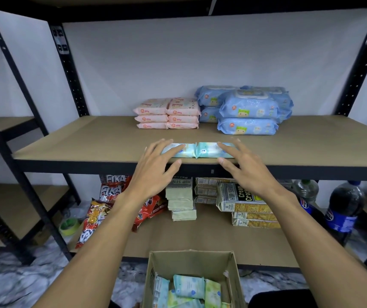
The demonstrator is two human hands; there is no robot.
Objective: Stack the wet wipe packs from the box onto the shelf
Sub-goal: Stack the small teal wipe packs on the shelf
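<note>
White wall [178,58] backs a black metal rack [71,70] whose brown board shelf [89,138] spans mid-frame; marbled floor [11,281] shows at lower left. Two pale blue-green wet wipe packs [183,150], soft and glossy, lie end to end at the shelf's front edge, centre frame. The left hand [153,172] and right hand [249,170] rest on them, fingers spread and nearly straight, thumbs at the shelf lip. More wet wipe packs lie in the cardboard box [191,262] at bottom centre.
</note>
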